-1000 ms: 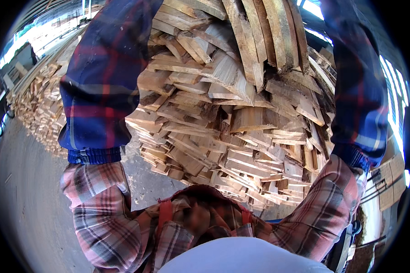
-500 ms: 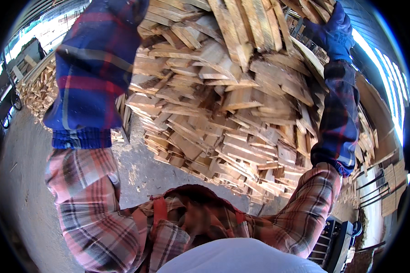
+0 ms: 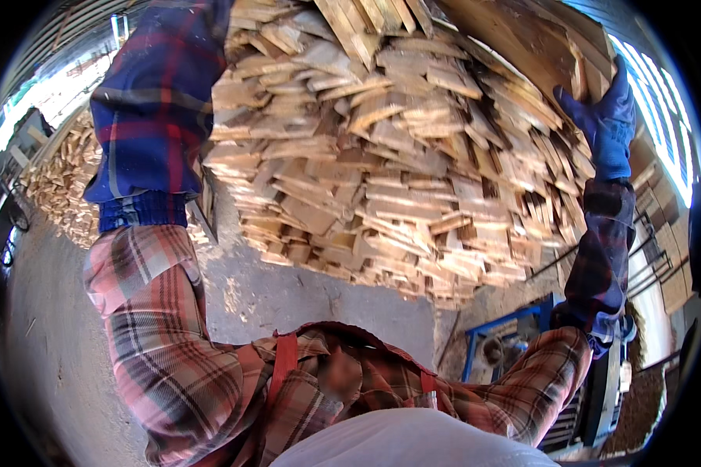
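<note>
the broad board (image 3: 514, 35) crosses the upper right, above the heap of wood pieces (image 3: 382, 171), its near end in the gloved right hand (image 3: 611, 124). that hand is curved around the board's end, thumb on the inner side and fingers up along the outer — a grip that probably suits so wide a piece, since the end gives the palm something to bear against. whether it is one board or several layered together, i cannot tell.

the left hand is beyond the upper edge, so i cannot tell whether it is spread, closed or holding anything. the left sleeve (image 3: 152, 117) rises nearly straight from a bent elbow, which may mean that arm is reaching for support farther along the board. the right sleeve (image 3: 606, 233) also runs upward, the elbow low and out to the side, the wrist close to in line with the forearm.

in the heap, short pieces overlap at mixed angles, seemingly propping one another — a few longer slats (image 3: 358, 27) lie aslant on top. a smaller pile (image 3: 62, 187) sits apart on the floor (image 3: 62, 327) at left.
</note>
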### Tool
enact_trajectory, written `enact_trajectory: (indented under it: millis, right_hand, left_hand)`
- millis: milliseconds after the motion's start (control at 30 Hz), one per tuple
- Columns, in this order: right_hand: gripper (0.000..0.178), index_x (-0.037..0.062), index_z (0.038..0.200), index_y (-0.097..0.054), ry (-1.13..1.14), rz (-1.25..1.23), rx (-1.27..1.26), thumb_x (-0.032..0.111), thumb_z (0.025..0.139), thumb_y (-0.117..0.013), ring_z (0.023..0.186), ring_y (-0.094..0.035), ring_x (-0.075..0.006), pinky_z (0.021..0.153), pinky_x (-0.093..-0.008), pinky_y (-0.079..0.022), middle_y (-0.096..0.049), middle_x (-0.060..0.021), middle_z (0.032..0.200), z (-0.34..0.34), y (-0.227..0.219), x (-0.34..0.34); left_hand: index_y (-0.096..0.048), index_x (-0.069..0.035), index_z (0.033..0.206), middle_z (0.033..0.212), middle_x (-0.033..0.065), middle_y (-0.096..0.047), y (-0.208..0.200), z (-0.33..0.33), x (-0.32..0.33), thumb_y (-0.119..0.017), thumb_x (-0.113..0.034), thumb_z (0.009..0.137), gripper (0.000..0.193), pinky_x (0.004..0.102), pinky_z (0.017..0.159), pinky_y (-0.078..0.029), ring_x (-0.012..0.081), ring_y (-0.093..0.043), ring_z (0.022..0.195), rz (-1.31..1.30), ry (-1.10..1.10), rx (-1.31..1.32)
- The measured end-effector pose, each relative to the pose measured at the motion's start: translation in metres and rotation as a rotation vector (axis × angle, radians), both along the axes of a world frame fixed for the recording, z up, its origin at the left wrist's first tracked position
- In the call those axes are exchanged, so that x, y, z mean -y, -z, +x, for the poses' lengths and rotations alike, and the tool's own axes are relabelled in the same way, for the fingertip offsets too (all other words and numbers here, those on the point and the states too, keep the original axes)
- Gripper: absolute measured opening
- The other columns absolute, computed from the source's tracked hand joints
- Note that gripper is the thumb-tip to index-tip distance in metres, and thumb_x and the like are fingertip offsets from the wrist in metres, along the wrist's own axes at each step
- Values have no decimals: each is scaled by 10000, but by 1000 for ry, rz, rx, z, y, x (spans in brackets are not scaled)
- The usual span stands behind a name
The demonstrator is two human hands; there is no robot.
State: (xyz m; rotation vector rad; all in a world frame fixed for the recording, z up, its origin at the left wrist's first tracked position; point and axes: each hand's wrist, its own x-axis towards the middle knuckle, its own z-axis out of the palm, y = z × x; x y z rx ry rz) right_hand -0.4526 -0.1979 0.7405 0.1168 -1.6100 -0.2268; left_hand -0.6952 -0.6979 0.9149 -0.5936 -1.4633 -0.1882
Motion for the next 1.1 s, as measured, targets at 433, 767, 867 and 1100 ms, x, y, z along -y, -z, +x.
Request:
enact_trajectory:
  millis: [433,767,867,1100]
  right_hand:
    - [1057,132,1507,-407,206,351,54,475,638,-900,1121,-632,-314,903,-432,-535,-621,-96,1295,187,62,-13]
    - [430,68,1206,-499,58,278,-80,257,867,-686,891,-682,-342,745,-448,-577,-637,-176,1126,362,231,-90]
    - [413,60,1201,-463,42,260,-88,209,875,-669,893,-671,-370,752,-460,-583,-628,-176,1100,417,294,-145]
    - [460,133,1082,-489,-73,138,71,161,685,-719,776,-668,-358,628,-444,-575,-617,-165,994,535,396,-254]
  left_hand:
    - [-496,-87,1387,1391,167,-529,256,192,-301,-365,-548,1020,604,466,1046,-428,341,-511,1259,591,1704,1974]
    - [-497,-94,1399,1352,170,-557,371,342,-454,-425,-556,988,622,455,1011,-452,346,-545,1197,535,1956,2059]
    - [-497,-96,1403,1341,171,-565,430,395,-517,-443,-558,979,629,452,1000,-459,348,-555,1179,547,1959,2156]
    - [-498,-101,1411,1314,173,-585,548,473,-690,-484,-564,957,649,444,976,-476,351,-578,1136,448,1908,2378]
